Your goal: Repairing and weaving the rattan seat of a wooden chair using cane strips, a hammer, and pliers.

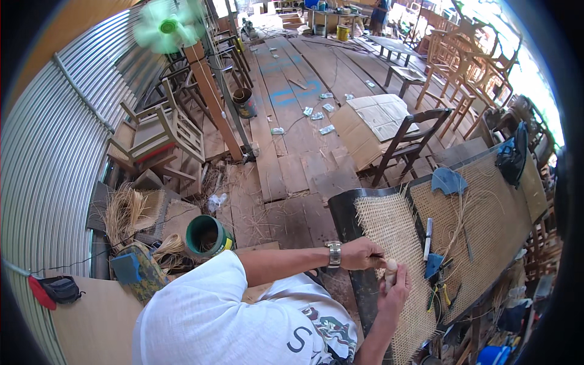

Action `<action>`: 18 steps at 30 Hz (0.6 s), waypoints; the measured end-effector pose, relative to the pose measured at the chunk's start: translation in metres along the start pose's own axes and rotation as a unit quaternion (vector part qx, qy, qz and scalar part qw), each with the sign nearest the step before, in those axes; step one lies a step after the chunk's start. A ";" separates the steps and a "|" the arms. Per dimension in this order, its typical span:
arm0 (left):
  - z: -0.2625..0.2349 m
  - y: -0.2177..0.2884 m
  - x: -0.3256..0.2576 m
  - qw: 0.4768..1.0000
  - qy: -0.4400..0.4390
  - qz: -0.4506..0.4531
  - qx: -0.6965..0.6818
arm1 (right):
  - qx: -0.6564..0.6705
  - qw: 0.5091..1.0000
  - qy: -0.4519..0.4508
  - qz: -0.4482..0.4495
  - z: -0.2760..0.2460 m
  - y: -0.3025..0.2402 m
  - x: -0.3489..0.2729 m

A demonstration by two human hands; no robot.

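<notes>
Down at the lower middle, the left hand is closed on a small tool pressed to the near edge of the woven cane panel lying across the worktop; the right hand, just below, curls round a pale peg; pliers lie just beside

Both hands close together, fingers curled, left forearm outstretched.

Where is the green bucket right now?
In the head view, the green bucket stands on the plank floor at the person's left, just above the white-sleeved shoulder, beside the bundles of straw-coloured cane.
</notes>
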State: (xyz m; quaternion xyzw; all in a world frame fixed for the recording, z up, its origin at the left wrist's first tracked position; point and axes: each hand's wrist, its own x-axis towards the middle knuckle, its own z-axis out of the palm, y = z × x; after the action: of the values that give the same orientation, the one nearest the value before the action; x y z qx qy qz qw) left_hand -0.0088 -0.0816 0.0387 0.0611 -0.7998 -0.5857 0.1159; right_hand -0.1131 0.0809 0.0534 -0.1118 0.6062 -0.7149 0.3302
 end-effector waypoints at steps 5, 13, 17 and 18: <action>-0.007 -0.005 -0.011 0.948 0.036 0.185 0.259 | 0.211 0.959 -0.039 0.183 -0.020 0.012 -0.016; -0.118 -0.091 -0.042 0.923 0.116 0.022 0.367 | 0.324 0.924 -0.114 0.167 -0.197 -0.007 -0.042; -0.282 -0.266 -0.186 0.757 0.243 -0.357 0.491 | 0.349 0.929 0.037 -0.113 -0.259 -0.116 -0.099; -0.329 -0.287 -0.238 0.640 0.272 -0.519 0.497 | 0.362 0.926 0.034 -0.105 -0.273 -0.108 -0.095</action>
State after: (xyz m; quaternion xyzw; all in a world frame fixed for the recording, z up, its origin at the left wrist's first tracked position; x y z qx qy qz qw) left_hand 0.2951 -0.4175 -0.1674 0.6711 -0.7399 -0.0204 -0.0425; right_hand -0.2300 0.3600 0.1128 -0.0231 0.3023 -0.9194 0.2505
